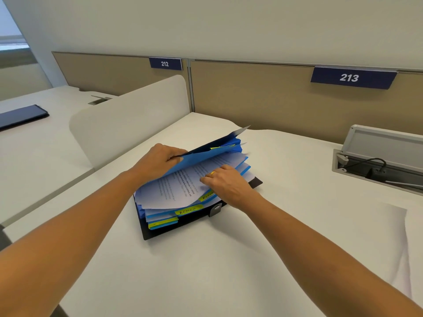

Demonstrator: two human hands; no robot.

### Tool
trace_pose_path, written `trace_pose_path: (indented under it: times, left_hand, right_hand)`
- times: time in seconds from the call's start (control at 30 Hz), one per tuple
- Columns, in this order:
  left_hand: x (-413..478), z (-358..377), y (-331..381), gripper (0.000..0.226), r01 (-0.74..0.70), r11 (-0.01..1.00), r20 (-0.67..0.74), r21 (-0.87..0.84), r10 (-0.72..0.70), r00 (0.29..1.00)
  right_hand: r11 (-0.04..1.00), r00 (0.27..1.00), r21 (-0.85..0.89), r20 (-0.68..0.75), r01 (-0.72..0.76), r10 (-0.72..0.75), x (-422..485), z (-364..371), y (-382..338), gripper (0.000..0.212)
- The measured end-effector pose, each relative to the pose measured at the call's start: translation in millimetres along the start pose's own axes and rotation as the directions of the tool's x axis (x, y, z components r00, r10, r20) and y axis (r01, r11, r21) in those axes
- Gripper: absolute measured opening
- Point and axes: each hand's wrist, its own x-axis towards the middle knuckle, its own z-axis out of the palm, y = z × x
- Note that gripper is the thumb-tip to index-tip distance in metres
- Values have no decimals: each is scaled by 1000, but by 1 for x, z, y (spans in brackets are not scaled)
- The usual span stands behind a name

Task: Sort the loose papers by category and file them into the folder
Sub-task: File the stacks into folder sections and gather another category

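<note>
Gripping a blue divider with the left hand, fingers curled round its edge, holding it raised. Resting the right hand, fingers bent, on the printed papers beneath; pinching or only pressing, cannot tell. All inside the open black folder lying on the desk, yellow tabs toward the near edge. Farther out: 1 loose sheet at right, signs 212 and 213 on the partition.
</note>
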Motion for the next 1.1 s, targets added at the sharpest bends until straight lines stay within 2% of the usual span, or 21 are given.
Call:
trace_pose_path:
  times: [0.13, 0.33, 0.57, 0.7, 0.9, 1.1]
  left_hand:
    - [-1, -5, -1, 35, -22, 1000, 24, -1, 22, 999]
    - [-2, -6, -3, 34, -49, 999, 29, 6, 49, 998]
    - [-2, -4, -1, 34, -124, 988, 31, 96, 121, 992]
    - [-2, -2, 1, 35, -174, 966, 19, 193, 173, 985]
    - [-4, -2, 1, 40, -158, 873, 26, 461, 165, 986]
    - [-4, 2, 7, 41, -155, 857, 43, 492, 154, 987]
  right_hand:
    - [999, 998, -8, 51, 43, -42, 6, -1, -11, 36]
    - [998, 991, -54, 135, 26, -19, 5, -9, -12, 37]
    - [995, 996, -97, 80, 37, -29, 10, -23, -15, 39]
    - [995, 997, -97, 68, -20, 27, 14, -17, -23, 39]
    - [991, 993, -79, 27, -112, 114, 13, -9, -29, 41]
    - [990, 991, -58, 22, -131, 133, 13, -5, -34, 42]
